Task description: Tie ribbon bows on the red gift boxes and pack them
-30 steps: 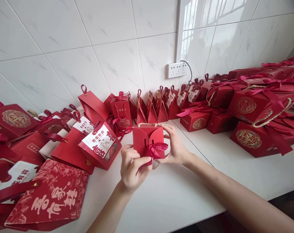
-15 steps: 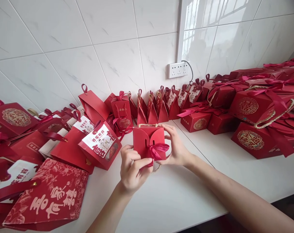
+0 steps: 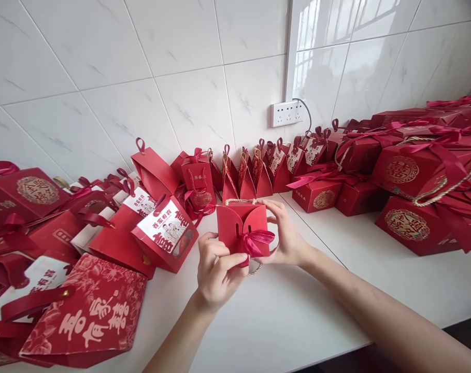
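A small red gift box (image 3: 229, 228) is held up over the white table, its top with two rounded flaps facing me. A dark pink ribbon bow (image 3: 256, 242) is tied on it, and gold rope handles (image 3: 241, 201) show at its far and near edges. My left hand (image 3: 219, 272) is closed at the box's lower left, thumb on the ribbon near the bow. On the right side, my right hand (image 3: 284, 235) grips the box between fingers at the far corner and thumb at the near one.
Several red gift boxes, one with a cartoon label (image 3: 165, 228) and one with a floral print (image 3: 91, 311), crowd the left. Triangular boxes (image 3: 246, 178) line the tiled wall below a power socket (image 3: 286, 114). Larger boxes (image 3: 404, 225) are stacked on the right of the white table (image 3: 297, 321).
The whole view has shifted slightly, so everything sits a little further right. Both hands keep the same hold on the gift box.
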{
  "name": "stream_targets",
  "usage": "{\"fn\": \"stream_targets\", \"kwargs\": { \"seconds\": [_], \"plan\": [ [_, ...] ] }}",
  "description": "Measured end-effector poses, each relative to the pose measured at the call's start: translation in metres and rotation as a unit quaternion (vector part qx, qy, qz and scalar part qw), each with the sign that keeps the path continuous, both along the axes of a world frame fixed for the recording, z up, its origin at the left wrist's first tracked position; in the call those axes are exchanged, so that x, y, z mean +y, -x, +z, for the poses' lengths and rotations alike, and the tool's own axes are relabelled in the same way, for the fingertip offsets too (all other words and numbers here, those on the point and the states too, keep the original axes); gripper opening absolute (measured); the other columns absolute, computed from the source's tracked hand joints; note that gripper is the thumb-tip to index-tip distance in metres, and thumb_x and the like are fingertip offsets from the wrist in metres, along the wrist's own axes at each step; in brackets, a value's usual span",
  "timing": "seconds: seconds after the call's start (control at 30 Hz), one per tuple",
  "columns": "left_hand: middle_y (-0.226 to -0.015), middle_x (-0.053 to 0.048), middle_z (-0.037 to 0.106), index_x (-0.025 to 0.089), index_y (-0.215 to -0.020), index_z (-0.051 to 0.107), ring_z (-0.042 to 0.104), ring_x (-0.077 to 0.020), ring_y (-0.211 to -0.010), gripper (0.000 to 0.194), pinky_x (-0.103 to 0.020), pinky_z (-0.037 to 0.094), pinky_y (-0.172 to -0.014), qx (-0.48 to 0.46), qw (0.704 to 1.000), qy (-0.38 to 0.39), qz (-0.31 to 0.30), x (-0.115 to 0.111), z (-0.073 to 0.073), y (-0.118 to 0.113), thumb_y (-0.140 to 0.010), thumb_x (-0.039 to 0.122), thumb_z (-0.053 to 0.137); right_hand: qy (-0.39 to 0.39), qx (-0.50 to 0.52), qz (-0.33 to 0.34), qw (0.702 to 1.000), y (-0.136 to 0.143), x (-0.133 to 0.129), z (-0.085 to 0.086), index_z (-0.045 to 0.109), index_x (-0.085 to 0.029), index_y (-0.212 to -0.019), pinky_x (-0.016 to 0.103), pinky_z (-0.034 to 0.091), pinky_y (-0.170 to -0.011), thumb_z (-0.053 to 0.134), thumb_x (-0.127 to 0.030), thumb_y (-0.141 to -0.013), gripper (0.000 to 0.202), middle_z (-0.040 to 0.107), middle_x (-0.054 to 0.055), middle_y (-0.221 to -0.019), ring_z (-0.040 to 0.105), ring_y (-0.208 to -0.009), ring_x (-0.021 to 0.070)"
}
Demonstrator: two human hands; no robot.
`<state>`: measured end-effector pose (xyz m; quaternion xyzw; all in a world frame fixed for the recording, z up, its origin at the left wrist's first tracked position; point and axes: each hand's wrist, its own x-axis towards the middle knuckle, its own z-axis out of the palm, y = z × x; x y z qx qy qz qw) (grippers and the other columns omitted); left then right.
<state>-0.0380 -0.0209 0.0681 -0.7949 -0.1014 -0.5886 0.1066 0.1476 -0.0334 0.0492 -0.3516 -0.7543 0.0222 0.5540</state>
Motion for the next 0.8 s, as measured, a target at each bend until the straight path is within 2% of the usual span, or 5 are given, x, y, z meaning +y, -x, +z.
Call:
{"fn": "stream_targets", "kwargs": {
  "seconds": [0.43,0.63,0.8],
  "plan": [
    [-0.069,0.003,0.042,0.018,-0.083,0.056,0.045,-0.0107,-0.065,0.017,-0.033,0.047,-0.071,0.002,1.0,0.001,0.0,0.0001,-0.0006,-0.0005,-0.075,0.005,0.062,0.01,-0.004,0.0,1.0,0.0003,-0.0008,0.0016,0.016,-0.032,-0.141,0.048,0.055,-0.083,0.076,-0.031,-0.062,0.099,0.034,0.014,-0.131,0.039,-0.123,0.0307],
    [-0.069,0.004,0.042,0.018,-0.084,0.056,0.046,-0.0097,-0.061,0.012,-0.036,0.046,-0.075,0.005,1.0,0.002,0.005,0.0004,-0.0017,-0.0001,-0.079,0.009,0.061,0.011,-0.002,0.001,1.0,0.0009,-0.001,0.0013,0.016,-0.031,-0.141,0.047,0.055,-0.083,0.075,-0.029,-0.062,0.099,0.034,0.014,-0.131,0.039,-0.123,0.0304],
    [-0.069,0.003,0.042,0.018,-0.083,0.056,0.045,-0.0104,-0.064,0.016,-0.033,0.046,-0.071,0.005,1.0,-0.003,0.001,0.0009,-0.0016,-0.0002,-0.075,0.006,0.063,0.013,-0.001,0.003,1.0,0.0006,-0.0005,0.0013,0.016,-0.031,-0.141,0.047,0.055,-0.083,0.076,-0.031,-0.062,0.099,0.034,0.013,-0.131,0.039,-0.122,0.0297]
  ]
}}
